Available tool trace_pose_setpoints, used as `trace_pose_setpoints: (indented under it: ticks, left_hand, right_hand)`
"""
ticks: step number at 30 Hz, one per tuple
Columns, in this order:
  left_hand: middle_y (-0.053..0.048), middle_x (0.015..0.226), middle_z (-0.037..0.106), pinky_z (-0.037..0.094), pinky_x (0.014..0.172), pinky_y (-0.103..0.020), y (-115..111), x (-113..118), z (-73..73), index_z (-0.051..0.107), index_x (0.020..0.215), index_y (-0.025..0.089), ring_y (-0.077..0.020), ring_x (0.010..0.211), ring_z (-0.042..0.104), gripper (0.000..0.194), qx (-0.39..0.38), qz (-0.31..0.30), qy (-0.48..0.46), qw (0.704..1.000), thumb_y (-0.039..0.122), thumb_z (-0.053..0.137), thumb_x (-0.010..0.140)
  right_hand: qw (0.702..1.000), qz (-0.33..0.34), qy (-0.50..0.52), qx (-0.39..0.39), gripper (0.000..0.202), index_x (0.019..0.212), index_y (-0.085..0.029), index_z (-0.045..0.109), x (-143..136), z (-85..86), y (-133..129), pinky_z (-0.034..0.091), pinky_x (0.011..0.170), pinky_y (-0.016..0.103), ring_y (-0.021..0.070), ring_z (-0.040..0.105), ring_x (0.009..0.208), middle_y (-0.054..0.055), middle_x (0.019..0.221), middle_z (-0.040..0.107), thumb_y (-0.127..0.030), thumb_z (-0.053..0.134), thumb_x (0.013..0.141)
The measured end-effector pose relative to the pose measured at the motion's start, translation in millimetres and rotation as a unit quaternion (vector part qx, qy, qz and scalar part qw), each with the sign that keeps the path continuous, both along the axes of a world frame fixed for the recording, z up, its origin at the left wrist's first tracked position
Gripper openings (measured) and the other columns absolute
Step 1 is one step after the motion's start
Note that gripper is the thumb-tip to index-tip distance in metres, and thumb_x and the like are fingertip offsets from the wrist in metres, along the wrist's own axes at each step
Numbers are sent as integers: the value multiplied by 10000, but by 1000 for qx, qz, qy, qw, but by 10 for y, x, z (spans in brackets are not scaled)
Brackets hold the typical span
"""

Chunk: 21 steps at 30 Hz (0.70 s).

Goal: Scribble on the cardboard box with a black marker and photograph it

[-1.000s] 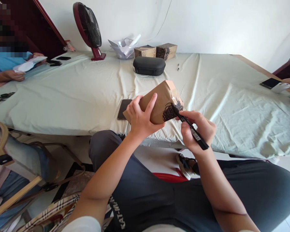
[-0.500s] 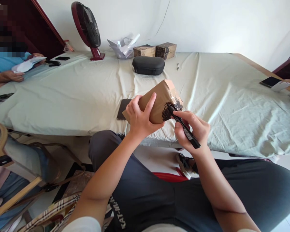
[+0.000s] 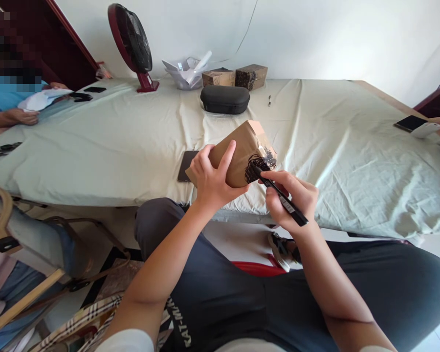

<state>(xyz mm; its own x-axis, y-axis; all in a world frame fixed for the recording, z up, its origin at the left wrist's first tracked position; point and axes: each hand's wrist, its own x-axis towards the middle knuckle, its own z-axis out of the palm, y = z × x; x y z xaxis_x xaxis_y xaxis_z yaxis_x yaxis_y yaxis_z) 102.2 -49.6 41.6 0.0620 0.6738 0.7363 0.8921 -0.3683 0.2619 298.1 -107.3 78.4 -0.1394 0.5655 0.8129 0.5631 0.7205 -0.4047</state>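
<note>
Wrinkly pale cloth covers the table. The left hand grips a smooth brown cardboard box. The right hand holds a thin black pen against its dark scribbles.

I get one view, from the wearer's head, facing forward and down: the lap lowest, the left hand and right hand close at the middle, the table beyond, the wall farthest.

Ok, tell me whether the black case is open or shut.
Shut: the black case shows no gap between lid and base.
</note>
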Motion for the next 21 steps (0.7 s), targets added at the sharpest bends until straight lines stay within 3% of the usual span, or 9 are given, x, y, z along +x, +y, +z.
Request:
trace_pose_setpoints:
  ticks: [3, 7, 11, 16, 18, 19, 21]
  left_hand:
    - [-198, 1533, 487, 376, 1196, -567, 1, -8, -7, 592, 1590, 275, -449, 1400, 473, 1104, 3, 2, 7, 1000, 744, 858, 627]
    - [-197, 1539, 477, 381, 1198, -564, 4, -32, -23, 569, 1607, 285, -447, 1396, 481, 1117, 7, 10, 8, 1000, 711, 874, 622]
    - [-206, 1536, 464, 387, 1200, -570, 2, -54, -16, 526, 1636, 271, -447, 1402, 485, 1145, 11, 11, 9, 1000, 675, 888, 628]
    - [-223, 1536, 457, 421, 1181, -595, 20, -97, 22, 490, 1651, 264, -457, 1424, 488, 1159, -12, 25, -28, 999, 612, 924, 634]
    - [-220, 1524, 462, 436, 1179, -603, 63, -142, 12, 461, 1660, 266, -449, 1430, 479, 1185, -16, 26, -55, 998, 603, 937, 628]
    - [-219, 1514, 464, 444, 1178, -602, 92, -168, -2, 445, 1664, 261, -441, 1429, 473, 1194, -14, 21, -70, 997, 593, 940, 629]
    - [-219, 1497, 458, 461, 1177, -586, 161, -221, -46, 395, 1678, 240, -418, 1422, 465, 1206, -9, 6, -103, 995, 562, 934, 649]
  right_hand:
    - [999, -30, 5, 45, 381, 1233, -280, 735, 1, 12, 0, 546, 551, 290, 131, 617, 569, 8, 888, 782, -152, 638, 888]
    - [999, -13, -19, 49, 425, 1301, -296, 723, -14, 22, 7, 575, 573, 290, 139, 678, 626, 49, 1062, 825, -159, 684, 900]
    - [997, -17, 18, 78, 322, 1185, -305, 765, 19, 2, 20, 575, 573, 287, 148, 705, 634, 14, 928, 813, -144, 724, 910]
    - [982, -101, 148, 62, 199, 1105, -299, 795, 321, 29, 125, 565, 598, 309, 161, 703, 620, 6, 822, 784, -235, 810, 917]
    - [978, -41, 205, -6, 330, 1235, -292, 771, 538, 58, 234, 520, 547, 311, 154, 689, 609, 64, 985, 825, -300, 823, 910]
    - [974, 19, 214, -68, 418, 1318, -294, 742, 653, 65, 300, 503, 526, 319, 146, 695, 603, 123, 1172, 826, -328, 821, 910]
    - [946, 113, 262, -154, 482, 1341, -316, 695, 858, 48, 436, 484, 480, 330, 191, 759, 677, 164, 1432, 739, -456, 798, 891]
